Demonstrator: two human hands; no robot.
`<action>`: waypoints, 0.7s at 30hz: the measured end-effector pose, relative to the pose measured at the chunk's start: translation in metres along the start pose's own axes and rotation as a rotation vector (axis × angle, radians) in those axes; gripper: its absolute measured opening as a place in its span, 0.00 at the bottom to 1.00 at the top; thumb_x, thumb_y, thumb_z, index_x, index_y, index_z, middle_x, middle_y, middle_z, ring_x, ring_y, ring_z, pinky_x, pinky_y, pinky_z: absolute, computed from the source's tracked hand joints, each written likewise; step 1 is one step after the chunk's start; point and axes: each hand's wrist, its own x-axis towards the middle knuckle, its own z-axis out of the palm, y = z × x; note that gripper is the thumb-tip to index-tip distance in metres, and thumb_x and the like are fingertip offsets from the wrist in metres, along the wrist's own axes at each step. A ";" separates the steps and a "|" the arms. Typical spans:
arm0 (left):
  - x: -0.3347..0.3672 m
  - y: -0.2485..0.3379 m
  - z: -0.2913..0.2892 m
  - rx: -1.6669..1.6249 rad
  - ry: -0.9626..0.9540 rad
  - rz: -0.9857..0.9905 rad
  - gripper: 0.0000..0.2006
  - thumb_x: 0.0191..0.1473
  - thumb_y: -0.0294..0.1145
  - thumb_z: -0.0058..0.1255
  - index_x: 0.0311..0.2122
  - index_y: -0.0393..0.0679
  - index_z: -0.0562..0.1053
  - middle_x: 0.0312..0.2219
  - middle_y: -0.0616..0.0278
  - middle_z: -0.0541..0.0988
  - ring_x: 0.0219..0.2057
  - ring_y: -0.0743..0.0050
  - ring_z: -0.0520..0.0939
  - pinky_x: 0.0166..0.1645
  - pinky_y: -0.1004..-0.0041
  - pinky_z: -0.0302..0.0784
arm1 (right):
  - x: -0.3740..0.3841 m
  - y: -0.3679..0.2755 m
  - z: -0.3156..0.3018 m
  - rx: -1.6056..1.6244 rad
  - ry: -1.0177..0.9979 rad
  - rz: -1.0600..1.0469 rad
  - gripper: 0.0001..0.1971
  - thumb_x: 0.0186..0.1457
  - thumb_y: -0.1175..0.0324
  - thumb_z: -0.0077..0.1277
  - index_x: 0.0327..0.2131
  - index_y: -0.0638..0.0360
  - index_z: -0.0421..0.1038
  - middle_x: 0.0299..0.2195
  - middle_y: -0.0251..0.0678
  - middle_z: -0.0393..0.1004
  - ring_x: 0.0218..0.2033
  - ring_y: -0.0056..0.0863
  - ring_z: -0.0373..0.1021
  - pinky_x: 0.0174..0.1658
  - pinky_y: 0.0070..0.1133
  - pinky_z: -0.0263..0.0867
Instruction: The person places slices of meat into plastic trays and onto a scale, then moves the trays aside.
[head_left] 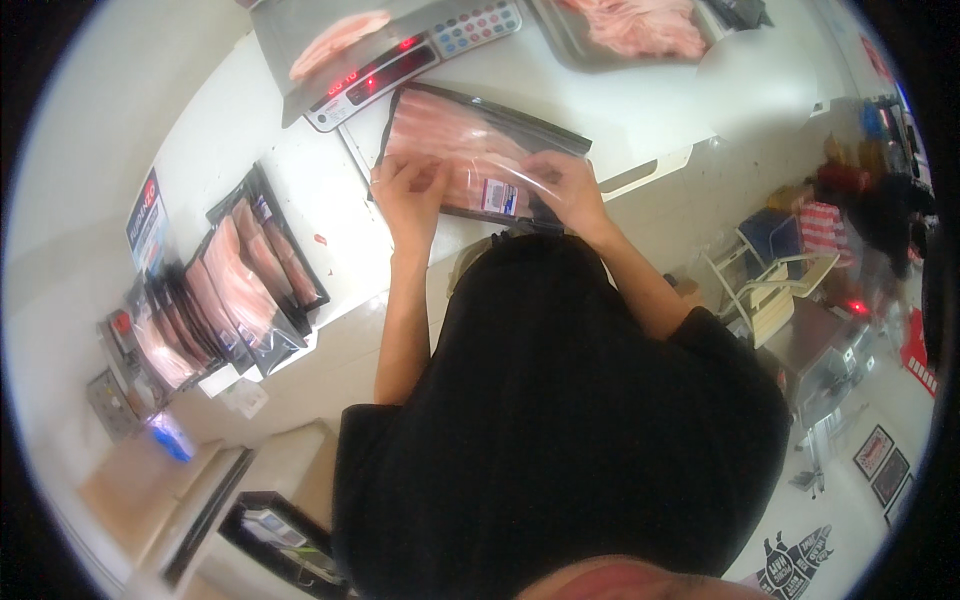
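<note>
In front of me on the white table lies a black-backed pouch of sliced pale pink meat (450, 130) under clear film, with a white and blue label low on its face. My left hand (408, 190) is closed at the pouch's near left part, fingers bent against the film. At the right end my right hand (568, 188) pinches the pouch, where a shiny fold of clear film runs in beside the fingers. Just beyond the pouch is a digital scale (385, 75) with red lit digits and a keypad; a piece of meat (340, 42) rests on its metal pan.
A tray of raw meat (565, 45) stands at the far right of the table. Several packed meat pouches (235, 265) are lined up along the left side, overlapping. To my right are a folding chair (770, 300) and a metal-topped unit (820, 355).
</note>
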 end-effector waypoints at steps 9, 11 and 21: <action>-0.020 0.002 -0.024 -0.147 0.092 -0.003 0.09 0.51 0.24 0.67 0.39 0.41 0.83 0.36 0.59 0.81 0.43 0.60 0.78 0.49 0.64 0.73 | -0.011 0.012 -0.030 0.066 0.041 0.027 0.09 0.54 0.73 0.66 0.38 0.64 0.82 0.35 0.38 0.84 0.34 0.25 0.78 0.41 0.23 0.74; -0.038 -0.009 -0.035 -0.112 0.159 -0.002 0.08 0.54 0.25 0.65 0.40 0.39 0.82 0.39 0.56 0.82 0.43 0.61 0.80 0.50 0.67 0.75 | -0.016 0.029 -0.059 0.123 0.057 0.062 0.07 0.54 0.75 0.65 0.38 0.62 0.82 0.34 0.34 0.83 0.33 0.19 0.76 0.39 0.20 0.72; -0.089 -0.038 -0.033 -0.102 0.364 -0.129 0.09 0.53 0.23 0.64 0.41 0.39 0.80 0.36 0.55 0.81 0.42 0.56 0.77 0.51 0.61 0.72 | 0.116 -0.116 -0.091 -0.078 0.287 -0.555 0.09 0.57 0.75 0.62 0.42 0.62 0.81 0.39 0.32 0.82 0.38 0.17 0.75 0.41 0.17 0.71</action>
